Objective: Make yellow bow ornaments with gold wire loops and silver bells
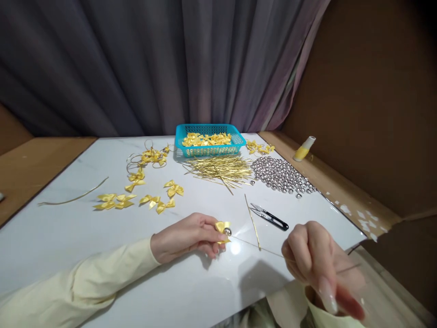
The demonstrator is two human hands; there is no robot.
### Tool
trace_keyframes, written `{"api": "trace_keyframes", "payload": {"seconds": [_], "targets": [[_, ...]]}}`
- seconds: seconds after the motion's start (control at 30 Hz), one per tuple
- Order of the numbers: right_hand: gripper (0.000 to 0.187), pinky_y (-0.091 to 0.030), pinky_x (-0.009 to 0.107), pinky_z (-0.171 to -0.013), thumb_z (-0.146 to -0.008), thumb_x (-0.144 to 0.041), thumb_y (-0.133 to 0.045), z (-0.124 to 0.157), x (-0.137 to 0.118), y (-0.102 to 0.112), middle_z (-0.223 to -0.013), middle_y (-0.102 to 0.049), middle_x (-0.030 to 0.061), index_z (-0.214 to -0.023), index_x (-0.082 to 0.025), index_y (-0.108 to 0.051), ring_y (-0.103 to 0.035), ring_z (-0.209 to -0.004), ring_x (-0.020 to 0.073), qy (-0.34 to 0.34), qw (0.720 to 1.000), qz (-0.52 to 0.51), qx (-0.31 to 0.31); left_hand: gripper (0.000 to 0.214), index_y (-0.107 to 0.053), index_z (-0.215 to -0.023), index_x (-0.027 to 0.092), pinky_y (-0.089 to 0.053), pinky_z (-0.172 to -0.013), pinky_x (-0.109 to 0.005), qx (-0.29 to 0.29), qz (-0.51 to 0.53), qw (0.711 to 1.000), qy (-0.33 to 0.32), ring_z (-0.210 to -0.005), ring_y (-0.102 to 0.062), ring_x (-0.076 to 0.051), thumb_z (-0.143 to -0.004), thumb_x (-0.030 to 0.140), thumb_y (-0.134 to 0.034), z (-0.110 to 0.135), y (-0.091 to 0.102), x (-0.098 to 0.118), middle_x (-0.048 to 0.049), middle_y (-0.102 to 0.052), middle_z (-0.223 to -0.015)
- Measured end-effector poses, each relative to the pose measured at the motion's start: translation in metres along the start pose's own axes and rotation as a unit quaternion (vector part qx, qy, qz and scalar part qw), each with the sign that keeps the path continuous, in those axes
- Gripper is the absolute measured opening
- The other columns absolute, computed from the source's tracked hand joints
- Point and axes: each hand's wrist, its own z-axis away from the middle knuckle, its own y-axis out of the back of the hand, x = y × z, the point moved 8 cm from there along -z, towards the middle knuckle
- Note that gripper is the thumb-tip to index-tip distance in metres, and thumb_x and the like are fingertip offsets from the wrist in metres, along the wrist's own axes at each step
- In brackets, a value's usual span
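My left hand [194, 238] pinches a yellow ribbon bow [222, 225] between thumb and fingers, just above the white table [191, 291]. A round silver bead [227, 232] sits against the bow. From there a thin thread [262, 249] runs taut to the right. My right hand [316, 262], nearer the camera and partly blurred, is closed around that thread, and a thin end pokes out beyond its fingers. Black-handled thread snips [269, 217] lie between and beyond the hands, beside a short gold cord [253, 223].
A blue basket [210, 151] of yellow bows stands at the back. Gold cord pieces [218, 169] lie before it, with silver beads [280, 174] on the right. Loose bows [114, 201] and strung bows [153, 156] are on the left. A yellow thread spool [303, 149] stands at right.
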Motion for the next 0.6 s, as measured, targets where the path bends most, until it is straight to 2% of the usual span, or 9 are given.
{"api": "trace_keyframes", "payload": {"seconds": [0.2, 0.4, 0.6], "targets": [[0.015, -0.025, 0.02, -0.036, -0.065, -0.039, -0.075, 0.004, 0.002, 0.009, -0.046, -0.04, -0.0027, -0.075, -0.028, -0.076, -0.033, -0.039, 0.0048, -0.017, 0.997, 0.044, 0.057, 0.021, -0.066, -0.077, 0.008, -0.045, -0.064, -0.022, 0.006, -0.023, 1.0, -0.016, -0.06, -0.053, -0.008, -0.073, 0.029, -0.067, -0.001, 0.003, -0.003, -0.0059, -0.063, -0.077], [0.013, -0.026, 0.018, -0.033, -0.074, -0.031, -0.07, 0.007, 0.0, 0.008, -0.052, -0.05, 0.0003, -0.082, -0.023, -0.076, -0.04, -0.037, 0.0039, -0.016, 0.996, 0.063, 0.068, 0.027, -0.067, -0.082, 0.009, -0.044, -0.064, -0.026, 0.027, -0.138, 0.985, -0.096, -0.063, -0.05, -0.012, -0.079, 0.034, -0.058, -0.003, 0.001, 0.007, -0.0034, -0.059, -0.07], [0.016, -0.037, 0.02, -0.041, -0.076, -0.035, -0.066, 0.006, -0.004, 0.003, -0.064, -0.06, 0.005, -0.086, -0.026, -0.075, -0.051, -0.048, 0.0082, 0.0, 0.993, 0.104, 0.059, 0.032, -0.063, -0.098, 0.011, -0.041, -0.061, -0.024, 0.051, -0.226, 0.965, -0.122, -0.065, -0.048, -0.012, -0.084, 0.037, -0.05, -0.002, -0.003, 0.009, -0.0039, -0.058, -0.08]]}}
